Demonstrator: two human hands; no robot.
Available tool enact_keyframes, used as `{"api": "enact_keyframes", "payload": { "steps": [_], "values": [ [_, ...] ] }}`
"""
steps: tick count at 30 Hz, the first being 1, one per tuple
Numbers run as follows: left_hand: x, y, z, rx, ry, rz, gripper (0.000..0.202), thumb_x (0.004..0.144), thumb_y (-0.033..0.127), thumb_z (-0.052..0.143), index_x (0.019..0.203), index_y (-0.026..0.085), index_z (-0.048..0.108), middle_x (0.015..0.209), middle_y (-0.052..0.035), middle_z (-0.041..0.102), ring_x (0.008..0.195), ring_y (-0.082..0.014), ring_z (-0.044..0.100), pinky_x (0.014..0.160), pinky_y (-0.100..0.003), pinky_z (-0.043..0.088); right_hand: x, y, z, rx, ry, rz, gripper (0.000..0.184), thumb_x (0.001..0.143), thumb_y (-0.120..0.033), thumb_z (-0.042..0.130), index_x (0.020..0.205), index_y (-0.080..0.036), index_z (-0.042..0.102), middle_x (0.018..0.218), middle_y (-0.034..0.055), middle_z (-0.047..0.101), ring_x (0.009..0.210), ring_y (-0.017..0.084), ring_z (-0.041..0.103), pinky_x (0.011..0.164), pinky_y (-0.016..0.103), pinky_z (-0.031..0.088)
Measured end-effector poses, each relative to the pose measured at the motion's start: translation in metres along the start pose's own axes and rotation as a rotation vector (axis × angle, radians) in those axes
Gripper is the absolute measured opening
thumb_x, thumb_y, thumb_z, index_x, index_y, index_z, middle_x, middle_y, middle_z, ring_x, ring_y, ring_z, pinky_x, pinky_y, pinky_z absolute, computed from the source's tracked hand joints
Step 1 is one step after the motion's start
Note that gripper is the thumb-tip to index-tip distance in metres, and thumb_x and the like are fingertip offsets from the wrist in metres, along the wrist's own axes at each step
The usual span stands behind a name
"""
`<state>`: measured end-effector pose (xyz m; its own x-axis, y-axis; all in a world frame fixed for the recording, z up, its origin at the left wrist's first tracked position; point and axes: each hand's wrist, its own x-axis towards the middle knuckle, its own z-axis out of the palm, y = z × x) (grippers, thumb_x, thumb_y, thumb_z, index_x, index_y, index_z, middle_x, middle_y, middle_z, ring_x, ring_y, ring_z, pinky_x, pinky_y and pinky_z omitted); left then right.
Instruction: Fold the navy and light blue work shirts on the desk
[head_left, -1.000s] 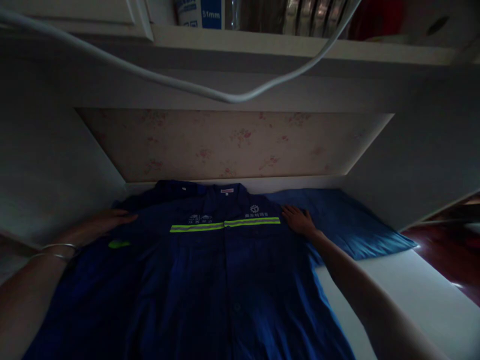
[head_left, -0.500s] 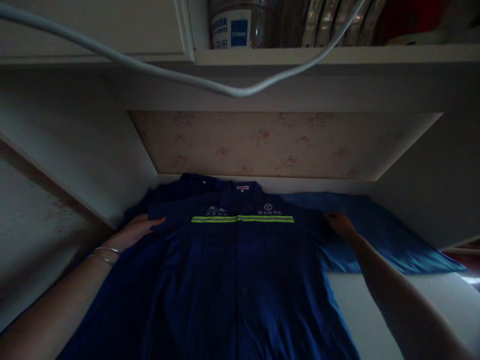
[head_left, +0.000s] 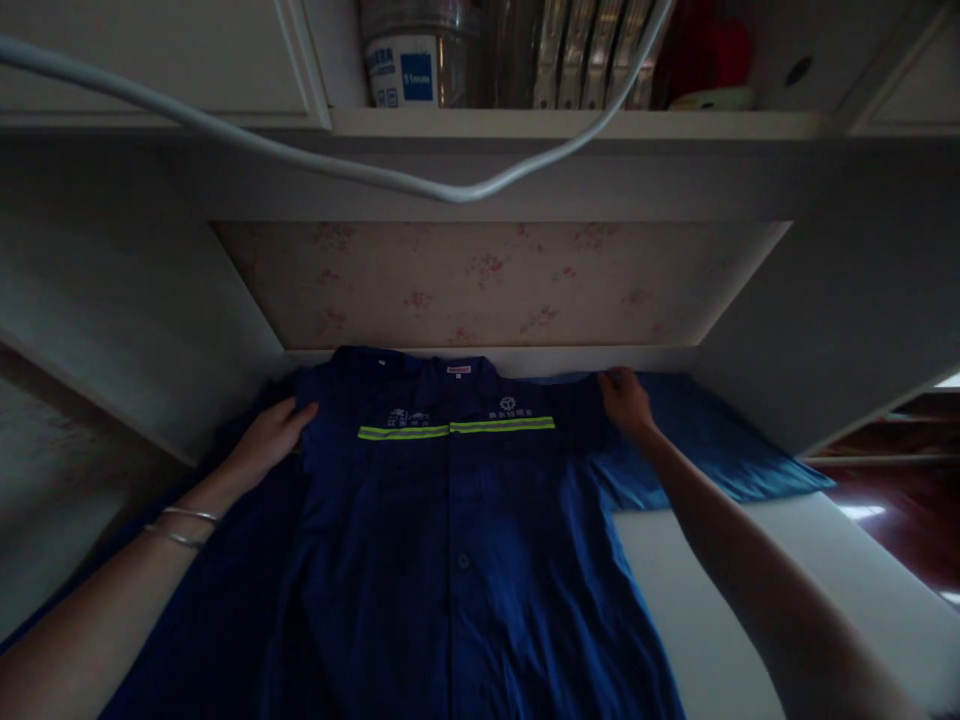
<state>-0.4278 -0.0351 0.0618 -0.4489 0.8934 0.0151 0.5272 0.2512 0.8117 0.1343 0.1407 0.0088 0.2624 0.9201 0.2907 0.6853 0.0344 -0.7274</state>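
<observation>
A dark blue work shirt (head_left: pixel 390 520) lies spread front side up, its collar toward the wall. A yellow-green and grey reflective strip (head_left: pixel 502 425) crosses its chest, with pale printing above. My left hand (head_left: pixel 274 435), two bangles on the wrist, is closed on the sleeve at the shirt's left edge; the fingertips are partly hidden by cloth. At the opposite sleeve, my right hand (head_left: pixel 628 402) pinches the fabric near the shoulder. More dark blue cloth (head_left: pixel 202 600) lies beneath on the left, and a lighter blue cloth (head_left: pixel 697 430) extends on the right.
The white tabletop (head_left: pixel 720 580) shows at right. Floral wallpaper (head_left: pixel 487 285) backs the alcove. Overhead, a white cable (head_left: pixel 450 190) hangs in front of a shelf (head_left: pixel 570 124) holding a clear jar (head_left: pixel 465 60) and upright cases (head_left: pixel 592 60).
Both hands have closed on the shirt's sleeves and drawn them inward and up, so the sleeves are lifted and shorter in view. The view has shifted a little to the right.
</observation>
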Motion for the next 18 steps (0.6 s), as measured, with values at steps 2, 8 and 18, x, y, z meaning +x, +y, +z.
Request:
{"api": "enact_keyframes", "payload": {
  "steps": [2, 8, 18],
  "values": [
    [-0.01, 0.02, 0.013, -0.052, -0.194, 0.034, 0.064, 0.078, 0.064, 0.062, 0.123, 0.019, 0.064, 0.082, -0.0033, 0.072, 0.069, -0.0192, 0.066, 0.064, -0.031, 0.054, -0.014, -0.026, 0.0, 0.14, -0.172, -0.019, 0.044, 0.086, -0.056, 0.054, 0.114, -0.022, 0.056, 0.099, 0.0093, 0.071, 0.071, 0.02, 0.065, 0.069, 0.034, 0.053],
    [-0.01, 0.035, 0.067, 0.137, -0.175, 0.229, 0.077, 0.09, 0.07, 0.026, 0.127, 0.011, 0.059, 0.107, -0.016, 0.072, 0.091, -0.0256, 0.07, 0.082, -0.039, 0.056, -0.036, -0.049, 0.02, 0.332, -0.381, 0.005, 0.052, 0.094, -0.06, 0.041, 0.126, -0.021, 0.052, 0.104, 0.0102, 0.071, 0.074, 0.02, 0.07, 0.072, 0.036, 0.058],
    [-0.051, -0.035, 0.149, 0.504, -0.22, 0.373, 0.063, 0.087, 0.056, 0.051, 0.138, 0.018, 0.056, 0.155, -0.0146, 0.042, 0.148, -0.0349, 0.028, 0.122, -0.058, 0.007, -0.115, -0.004, 0.077, -0.574, -0.593, -0.463, 0.062, 0.102, -0.054, 0.028, 0.154, -0.023, 0.037, 0.163, 0.0055, 0.028, 0.151, 0.03, 0.017, 0.121, 0.055, 0.012]
  ]
}}
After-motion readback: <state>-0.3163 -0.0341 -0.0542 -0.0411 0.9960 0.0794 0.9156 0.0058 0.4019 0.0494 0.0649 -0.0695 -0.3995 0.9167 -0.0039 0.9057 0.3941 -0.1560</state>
